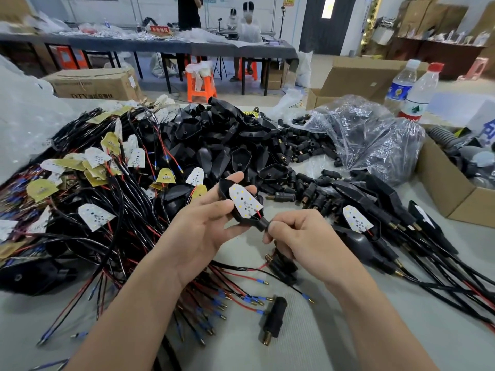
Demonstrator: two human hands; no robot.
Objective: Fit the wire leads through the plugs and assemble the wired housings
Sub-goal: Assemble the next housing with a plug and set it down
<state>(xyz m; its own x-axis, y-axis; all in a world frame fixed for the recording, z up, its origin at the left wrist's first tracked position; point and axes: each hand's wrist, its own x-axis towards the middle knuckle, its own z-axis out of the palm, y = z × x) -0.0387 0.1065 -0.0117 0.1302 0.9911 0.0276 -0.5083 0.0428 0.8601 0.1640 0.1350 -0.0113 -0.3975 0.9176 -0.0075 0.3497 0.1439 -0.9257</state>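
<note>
My left hand [206, 231] holds a black housing [235, 210] with a white LED board [245, 200] seated inside it, fingers curled round its shell. My right hand [297, 236] pinches the housing's narrow neck [261, 224], where red and black leads come out. Below that hand a black plug [281, 263] with a brass screw sits on the same leads. Another loose plug [273, 319] lies on the table near me.
Wired LED boards [96, 215] lie tangled at left. Empty housings [214, 137] are heaped behind, loose plugs [308, 145] to their right. Assembled units [375, 226] lie at right beside a cardboard box [450, 188], a plastic bag [369, 135] and two bottles [417, 95].
</note>
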